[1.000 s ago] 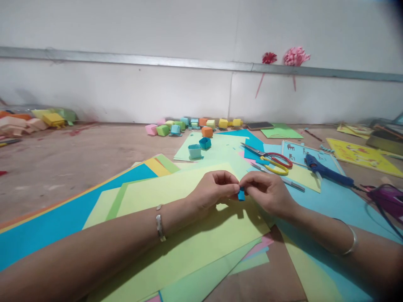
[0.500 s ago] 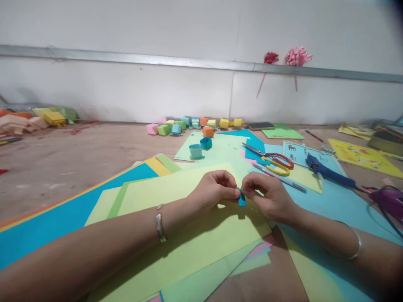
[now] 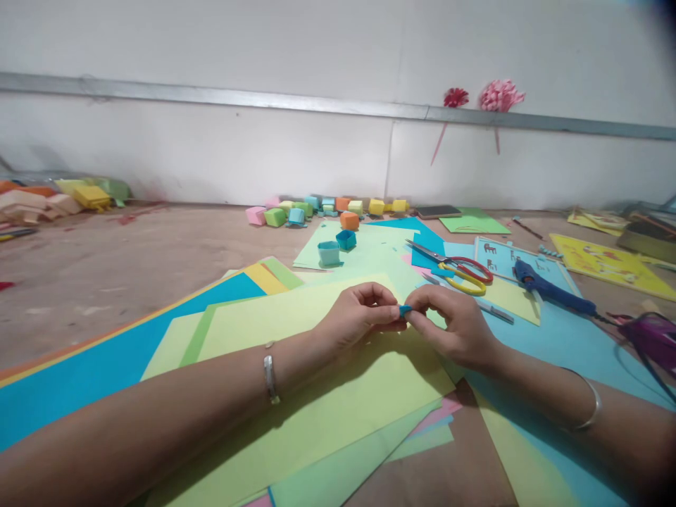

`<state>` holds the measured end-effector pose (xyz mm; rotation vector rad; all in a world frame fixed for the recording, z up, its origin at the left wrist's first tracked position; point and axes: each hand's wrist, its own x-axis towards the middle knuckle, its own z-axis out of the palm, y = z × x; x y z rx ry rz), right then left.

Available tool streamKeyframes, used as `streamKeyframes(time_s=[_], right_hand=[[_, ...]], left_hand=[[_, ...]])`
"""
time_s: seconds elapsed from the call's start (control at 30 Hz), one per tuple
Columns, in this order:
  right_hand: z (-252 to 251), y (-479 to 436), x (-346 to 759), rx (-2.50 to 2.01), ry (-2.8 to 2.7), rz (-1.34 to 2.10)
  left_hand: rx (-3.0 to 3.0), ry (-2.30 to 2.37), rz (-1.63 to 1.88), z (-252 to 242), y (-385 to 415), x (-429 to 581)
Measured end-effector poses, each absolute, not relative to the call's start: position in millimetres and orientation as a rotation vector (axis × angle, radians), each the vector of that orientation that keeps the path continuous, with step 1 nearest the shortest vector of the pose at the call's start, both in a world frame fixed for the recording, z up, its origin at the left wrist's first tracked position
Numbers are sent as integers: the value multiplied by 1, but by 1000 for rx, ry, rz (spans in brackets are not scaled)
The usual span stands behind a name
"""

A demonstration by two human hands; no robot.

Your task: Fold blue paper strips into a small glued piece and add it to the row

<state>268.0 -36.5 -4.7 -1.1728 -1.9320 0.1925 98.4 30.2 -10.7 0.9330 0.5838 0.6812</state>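
Blue paper (image 3: pixel 404 310), a tiny folded piece, is held between the two hands, raised over the pale yellow sheet (image 3: pixel 364 401) near that sheet's right edge. Its left end is pinched by the left hand (image 3: pixel 364 310), whose thumb and forefinger are closed together; its right end is met by the right hand (image 3: pixel 455 325), whose fingertips are likewise narrow on it. Fingertips alone are used, presumably because so small a piece would be covered by a fuller grip; even so, its exact folds cannot be made out. The hands are set facing each other, it seems so that the piece is steadied from both ends.

On the bench (image 3: pixel 132 260), the scissors (image 3: pixel 443 262) are laid with their handles toward the right edge, probably so that they can be easily reached by the right hand. The glue gun (image 3: pixel 554 290) is rested nearer that edge, apart from the fingers' working space. A light blue box (image 3: pixel 328 253) and a dark blue box (image 3: pixel 346 240) are stood open side up beyond the hands, while coloured blocks (image 3: pixel 349 220) are gathered near the far edge, perhaps to leave room for handling
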Motion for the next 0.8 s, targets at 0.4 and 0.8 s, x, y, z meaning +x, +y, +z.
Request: streamKeyframes(time_s=[0.4,0.8], right_hand=[[-4,-37,259,-1250,-1558,691],[-2,-35,261,-1120,-1553,781]], left_hand=[[1302,633,770,-3,26,98],[1051,637,644,-2,20,98]])
